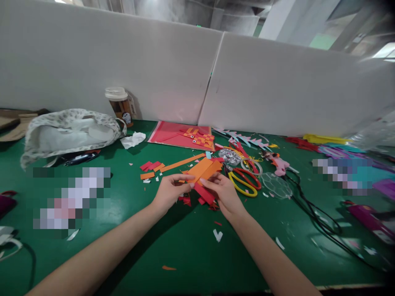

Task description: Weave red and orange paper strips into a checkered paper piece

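My left hand point(173, 190) pinches the left side of an orange paper piece point(201, 167) between thumb and fingers. On its right side, my right hand point(222, 192) grips the same orange paper, thumb on top. A red paper strip point(204, 195) slants out below the orange one, close to my right fingers; whether it is held too I cannot tell. Red and orange paper scraps point(151, 166) lie to the left of my hands. Just right of them rest scissors point(247, 183) with yellow and red handles. Behind, an orange-and-red woven paper figure point(199, 137) with googly eyes lies on a red sheet point(168, 133).
A pink glue gun point(280, 165) with a black cord lies right, near a clear plastic piece point(277, 185). A patterned cloth bag point(72, 133), crumpled tissue point(133, 140) and lidded cup point(119, 106) stand back left. A white partition point(108, 53) borders the green table point(191, 250).
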`<state>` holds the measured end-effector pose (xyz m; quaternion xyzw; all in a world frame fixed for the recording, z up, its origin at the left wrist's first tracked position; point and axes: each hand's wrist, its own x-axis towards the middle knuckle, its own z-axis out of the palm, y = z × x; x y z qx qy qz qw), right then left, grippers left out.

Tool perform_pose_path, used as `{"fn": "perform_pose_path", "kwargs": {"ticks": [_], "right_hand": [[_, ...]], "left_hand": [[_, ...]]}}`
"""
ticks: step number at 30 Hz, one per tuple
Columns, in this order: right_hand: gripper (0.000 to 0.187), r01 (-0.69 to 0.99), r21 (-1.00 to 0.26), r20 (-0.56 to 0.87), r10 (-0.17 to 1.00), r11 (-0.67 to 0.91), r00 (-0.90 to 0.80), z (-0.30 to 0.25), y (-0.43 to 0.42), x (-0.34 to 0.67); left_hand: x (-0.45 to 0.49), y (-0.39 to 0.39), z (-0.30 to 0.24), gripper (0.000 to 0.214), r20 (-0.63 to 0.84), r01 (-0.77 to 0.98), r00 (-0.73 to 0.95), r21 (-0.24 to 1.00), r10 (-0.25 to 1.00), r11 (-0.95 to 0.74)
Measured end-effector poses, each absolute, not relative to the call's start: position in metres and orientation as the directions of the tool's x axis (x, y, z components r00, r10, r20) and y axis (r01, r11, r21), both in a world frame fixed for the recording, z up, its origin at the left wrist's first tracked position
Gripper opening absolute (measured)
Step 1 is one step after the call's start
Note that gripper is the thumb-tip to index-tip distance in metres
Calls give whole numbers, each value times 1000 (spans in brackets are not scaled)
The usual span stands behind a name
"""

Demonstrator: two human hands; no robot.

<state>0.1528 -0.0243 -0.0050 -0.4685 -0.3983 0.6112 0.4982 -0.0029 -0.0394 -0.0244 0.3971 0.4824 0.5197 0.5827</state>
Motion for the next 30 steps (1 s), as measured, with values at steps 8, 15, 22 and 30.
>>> {"fn": "perform_pose_path", "kwargs": {"ticks": [8, 15, 22, 30], "right_hand": [[55, -177, -972, -125, 976, -156, -177, -6, -25, 153], [57, -78, -994, -67, 990, -77, -125, -8, -26, 152], [60, -117, -990, -66, 995, -74, -76, -8, -26, 150], [62, -57, -998, -14, 997, -19, -77, -12, -23, 153]], "left_hand": [[-2, -42, -21, 30, -78, -155, -38, 985, 996, 71], [-3, -42, -20, 34, -47, -117, -2, 992, 999, 46], [-3, -40, -20, 52, 10, -205, 8, 979, 1000, -8], [-1, -41, -21, 81, -73, -294, 12, 953, 997, 73]]}}
